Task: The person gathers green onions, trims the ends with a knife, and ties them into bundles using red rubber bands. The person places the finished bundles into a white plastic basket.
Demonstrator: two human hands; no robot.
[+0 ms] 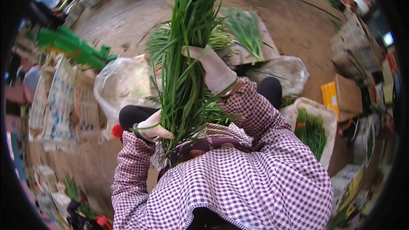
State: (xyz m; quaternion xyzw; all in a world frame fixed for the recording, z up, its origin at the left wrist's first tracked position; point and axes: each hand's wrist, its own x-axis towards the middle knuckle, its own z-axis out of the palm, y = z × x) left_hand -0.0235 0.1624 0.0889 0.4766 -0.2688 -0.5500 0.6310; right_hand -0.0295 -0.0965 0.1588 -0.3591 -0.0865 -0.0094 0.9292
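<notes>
A long bunch of green leafy stalks, like Chinese chives (pixel 188 70), stands nearly upright before my chest. My right hand (pixel 217 70), in a whitish glove, grips it around the middle from the right. Lower down, my gloved left hand (pixel 155 128) holds its lower part from the left, the thumb lying across the leaves; its other fingers are hidden behind the bunch. Further greens lie beyond: a loose pile (pixel 220 38) partly covered by the bunch, and a spread of stalks (pixel 246 30) on a pale sheet (pixel 270 43).
At the left are a clear plastic bag (pixel 110 80), printed sacks (pixel 59 102) and a green object (pixel 72 46). A white crate (pixel 330 128) with tied greens (pixel 310 134) stands at my right, near a cardboard box (pixel 348 97). Another person's arm (pixel 75 209) shows at the lower left.
</notes>
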